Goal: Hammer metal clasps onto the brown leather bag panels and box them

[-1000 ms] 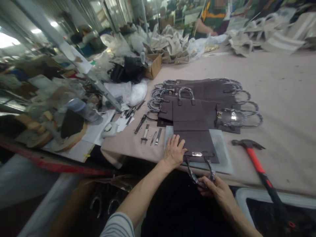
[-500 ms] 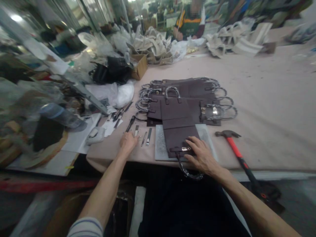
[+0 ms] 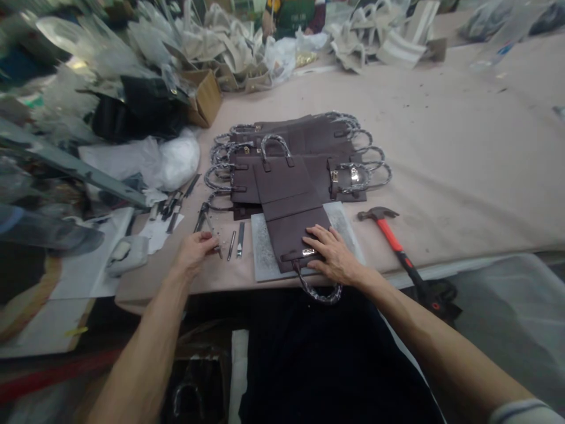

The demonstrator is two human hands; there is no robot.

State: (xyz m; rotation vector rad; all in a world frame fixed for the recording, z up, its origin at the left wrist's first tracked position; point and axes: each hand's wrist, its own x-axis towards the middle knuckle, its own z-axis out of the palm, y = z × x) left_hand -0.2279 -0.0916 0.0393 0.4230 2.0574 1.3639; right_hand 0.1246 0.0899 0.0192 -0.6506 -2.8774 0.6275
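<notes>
A dark brown bag panel with a metal clasp lies on a grey slab at the table's near edge; its wrapped handle hangs over the edge. My right hand lies flat on the panel beside the clasp, fingers spread. My left hand is closed in a pinch on a thin metal tool left of the slab. Two more small metal tools lie between that hand and the slab.
A pile of similar brown bags with wrapped handles lies behind the slab. A red-handled hammer rests to the right. Tools, a white bundle, a cardboard box and clutter fill the left. Another person works at the far end.
My left hand left the panel, went left to the small tools and closed on one. My right hand came up from the handle and lay flat by the clasp. The view shifted downward.
</notes>
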